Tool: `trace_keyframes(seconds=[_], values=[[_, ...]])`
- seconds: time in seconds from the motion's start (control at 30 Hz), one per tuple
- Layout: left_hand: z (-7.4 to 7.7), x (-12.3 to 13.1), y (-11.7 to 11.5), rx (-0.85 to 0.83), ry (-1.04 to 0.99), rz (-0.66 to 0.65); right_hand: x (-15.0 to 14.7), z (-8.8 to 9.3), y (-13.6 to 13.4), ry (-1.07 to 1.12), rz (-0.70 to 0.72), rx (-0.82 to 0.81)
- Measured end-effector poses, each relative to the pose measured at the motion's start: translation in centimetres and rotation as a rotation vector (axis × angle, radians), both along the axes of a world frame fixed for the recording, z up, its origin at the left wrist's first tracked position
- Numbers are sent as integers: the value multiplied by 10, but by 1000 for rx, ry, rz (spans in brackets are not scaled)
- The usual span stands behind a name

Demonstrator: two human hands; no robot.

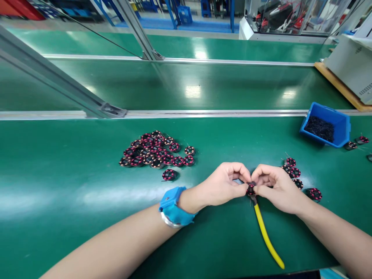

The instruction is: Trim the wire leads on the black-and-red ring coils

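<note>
Between the fingertips of both hands is a small round black-and-pink coil part (250, 189), partly covered by the fingers. My left hand (223, 184), with a blue band at its wrist, pinches it from the left. From the right, my right hand (276, 188) closes thumb and fingers on the same part. Just below lies a tool with a yellow handle (269, 236), apparently pliers or cutters; its head is mostly hidden under the hands. Several similar coil parts (295, 172) lie beside my right hand, one of them (314, 194) a little apart.
A heap of similar coil parts (154, 149) lies left of centre on the green table (72, 155). A blue bin (338, 126) with dark thin pieces stands at the right, more parts (350, 145) beside it. Metal frame posts (66, 83) rise behind, near a grey box (353, 66).
</note>
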State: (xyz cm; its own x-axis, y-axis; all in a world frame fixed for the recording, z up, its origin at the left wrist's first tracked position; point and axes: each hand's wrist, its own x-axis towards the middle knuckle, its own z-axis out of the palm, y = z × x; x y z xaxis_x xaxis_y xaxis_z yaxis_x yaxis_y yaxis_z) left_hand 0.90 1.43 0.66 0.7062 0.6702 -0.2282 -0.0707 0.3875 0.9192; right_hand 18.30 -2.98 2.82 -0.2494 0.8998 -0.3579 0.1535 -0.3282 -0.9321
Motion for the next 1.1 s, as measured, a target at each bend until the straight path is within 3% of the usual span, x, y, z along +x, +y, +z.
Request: trace_keyframes(seconds=[0.13, 0.33, 0.53, 0.67, 0.87, 1.03, 1.1], values=[[1, -3, 6, -51, -7, -87, 5, -1, 3, 81, -47, -42], [2, -5, 10, -132, -53, -113, 8, -5, 7, 165, -157, -93], [2, -3, 9, -124, -141, 4, 12, 0, 11, 341, -350, -73], [0, 1, 7, -69, -136, 193, 9, -4, 9, 182, -322, 64], [2, 5, -3, 102, -38, 281, -3, -9, 7, -35, -222, 323], [6, 6, -7, 150, 43, 250, 7, -5, 17, -52, -426, 289], [6, 6, -9, 184, 63, 259, 8, -3, 17, -17, -433, 250]])
